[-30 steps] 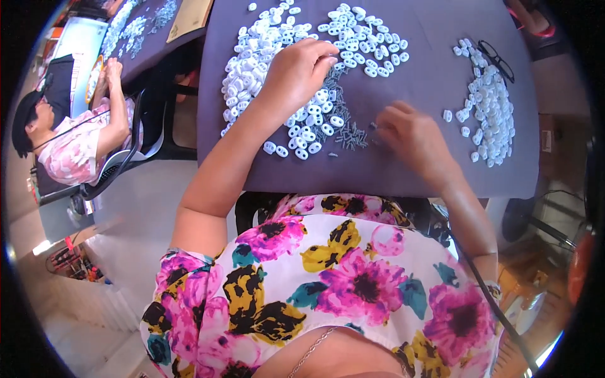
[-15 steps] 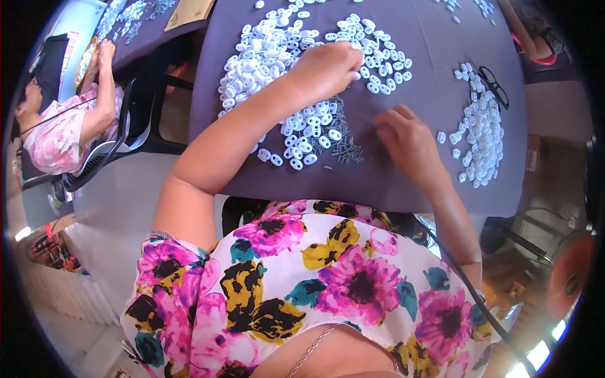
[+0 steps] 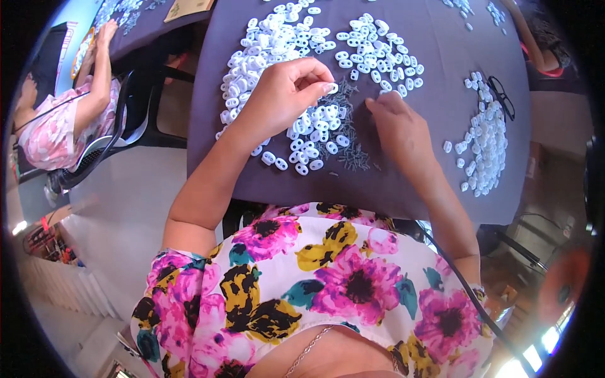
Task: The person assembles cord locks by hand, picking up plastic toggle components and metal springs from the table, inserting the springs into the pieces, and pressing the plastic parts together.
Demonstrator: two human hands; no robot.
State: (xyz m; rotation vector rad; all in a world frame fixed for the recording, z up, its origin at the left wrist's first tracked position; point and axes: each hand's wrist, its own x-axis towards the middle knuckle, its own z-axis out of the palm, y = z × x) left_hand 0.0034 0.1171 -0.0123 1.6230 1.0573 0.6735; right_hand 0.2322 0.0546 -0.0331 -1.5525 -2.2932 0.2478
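Observation:
Between the thumb and fingers of my left hand (image 3: 287, 91) is a small white oval two-hole piece (image 3: 333, 88). It is held over the heap of loose white oval two-hole pieces (image 3: 263, 53). My right hand (image 3: 400, 123) hovers to the right, fingers pinched together; whatever they hold, if anything, is too small to make out. Small thin grey pieces (image 3: 354, 157), perhaps springs, lie scattered between my two hands. Beyond the right hand is a second, looser group of white two-hole pieces (image 3: 370, 53).
A pile of smaller white pieces (image 3: 488, 145) lies on the right of the dark tablecloth (image 3: 391, 189). Black-framed glasses (image 3: 502, 97) rest beside it. Another person (image 3: 69, 120) sits at a table on the left; someone's arm (image 3: 532, 41) shows at the upper right.
My left hand has moved back from the far group toward me, and a white two-hole piece now shows in its pinch. My right hand has shifted slightly away from me, its fingers pinched.

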